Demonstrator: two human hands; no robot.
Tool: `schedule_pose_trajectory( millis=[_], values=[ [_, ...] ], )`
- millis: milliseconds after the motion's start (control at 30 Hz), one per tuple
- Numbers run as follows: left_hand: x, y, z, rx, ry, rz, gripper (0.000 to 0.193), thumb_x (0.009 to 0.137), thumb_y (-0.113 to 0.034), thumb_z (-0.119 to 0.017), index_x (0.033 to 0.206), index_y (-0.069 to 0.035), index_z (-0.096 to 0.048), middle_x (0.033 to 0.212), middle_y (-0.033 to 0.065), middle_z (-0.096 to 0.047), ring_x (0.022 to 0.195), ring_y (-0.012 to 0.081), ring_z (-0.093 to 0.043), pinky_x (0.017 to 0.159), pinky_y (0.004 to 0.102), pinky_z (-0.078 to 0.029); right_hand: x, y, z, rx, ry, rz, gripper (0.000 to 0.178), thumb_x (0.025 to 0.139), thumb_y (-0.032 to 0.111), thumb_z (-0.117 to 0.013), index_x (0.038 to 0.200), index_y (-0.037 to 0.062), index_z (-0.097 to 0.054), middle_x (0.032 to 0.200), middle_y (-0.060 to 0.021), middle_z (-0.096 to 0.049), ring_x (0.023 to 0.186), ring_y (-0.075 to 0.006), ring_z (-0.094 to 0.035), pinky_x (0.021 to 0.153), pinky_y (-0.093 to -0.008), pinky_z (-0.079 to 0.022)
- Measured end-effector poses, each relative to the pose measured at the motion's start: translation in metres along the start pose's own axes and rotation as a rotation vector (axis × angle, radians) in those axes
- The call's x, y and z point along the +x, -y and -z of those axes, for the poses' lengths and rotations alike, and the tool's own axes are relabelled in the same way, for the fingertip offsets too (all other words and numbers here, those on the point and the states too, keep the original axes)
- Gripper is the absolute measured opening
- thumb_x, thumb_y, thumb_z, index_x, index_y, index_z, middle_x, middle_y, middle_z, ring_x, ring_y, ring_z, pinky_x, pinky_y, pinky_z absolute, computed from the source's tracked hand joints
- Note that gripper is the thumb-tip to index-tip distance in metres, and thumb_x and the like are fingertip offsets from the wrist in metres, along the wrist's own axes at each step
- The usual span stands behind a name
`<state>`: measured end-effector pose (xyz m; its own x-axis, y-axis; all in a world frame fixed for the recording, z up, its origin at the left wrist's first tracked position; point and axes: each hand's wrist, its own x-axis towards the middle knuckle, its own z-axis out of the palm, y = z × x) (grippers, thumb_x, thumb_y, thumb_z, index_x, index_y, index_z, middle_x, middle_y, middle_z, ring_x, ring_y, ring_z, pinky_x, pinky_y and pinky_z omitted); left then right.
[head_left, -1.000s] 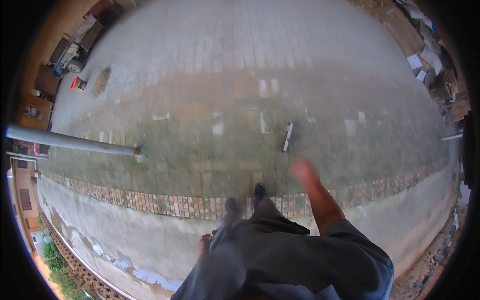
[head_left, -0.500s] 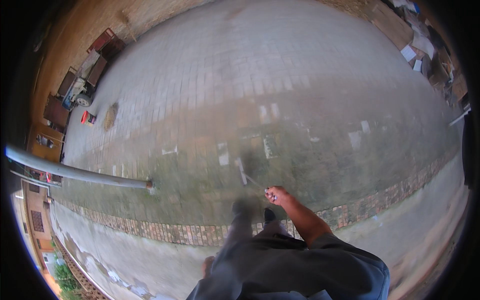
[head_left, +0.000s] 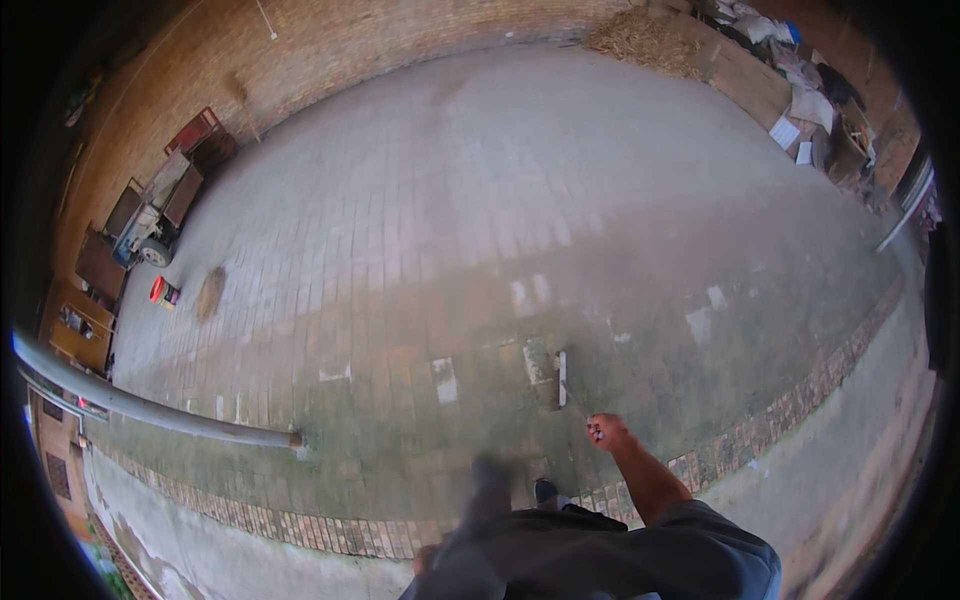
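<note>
Grey paving bricks [head_left: 420,230] spread wide before us in the head view. Our right hand [head_left: 606,431] is closed around the thin handle of a long flat-headed tool [head_left: 562,378] resting on the mossy ground. Far left stands a small red canister [head_left: 160,291]; a grey metal pipe [head_left: 150,408] crosses nearby. Our left hand is out of sight.

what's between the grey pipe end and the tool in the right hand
In the head view, only bare mossy brick paving lies between the grey pipe end and the long-handled tool in the right hand.
</note>
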<state>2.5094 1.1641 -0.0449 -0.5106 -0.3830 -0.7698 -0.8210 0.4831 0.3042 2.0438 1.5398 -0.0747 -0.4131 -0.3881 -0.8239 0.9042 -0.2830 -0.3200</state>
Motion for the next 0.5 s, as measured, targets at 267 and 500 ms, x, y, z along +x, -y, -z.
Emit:
schedule_pose_trajectory(
  millis=[267,500],
  values=[
    [0.016,-0.016,0.017,0.007,0.016,0.147,0.034,0.075,-0.042,-0.057,0.092,-0.015,-0.069,0.095,0.009,-0.066,0.092,0.026,-0.062,0.079,0.0397,-0.048,0.016,-0.024,-0.095,-0.056,0.255,-0.186,0.013,0.083,0.011,-0.056,0.076,0.0117,-0.045,0.063,-0.0022,-0.044,0.049,-0.0072,-0.038,0.038,-0.0197,-0.028],
    [0.023,-0.011,0.041,0.042,0.015,0.099,0.031,0.075,-0.039,-0.057,0.089,-0.014,-0.069,0.092,0.0101,-0.067,0.088,0.0259,-0.063,0.075,0.0386,-0.049,0.055,-0.078,-0.196,-0.213,0.292,-0.286,0.014,0.084,0.009,-0.054,0.074,0.0096,-0.044,0.062,-0.0045,-0.044,0.047,-0.0082,-0.04,0.035,-0.0203,-0.029]
  ],
)
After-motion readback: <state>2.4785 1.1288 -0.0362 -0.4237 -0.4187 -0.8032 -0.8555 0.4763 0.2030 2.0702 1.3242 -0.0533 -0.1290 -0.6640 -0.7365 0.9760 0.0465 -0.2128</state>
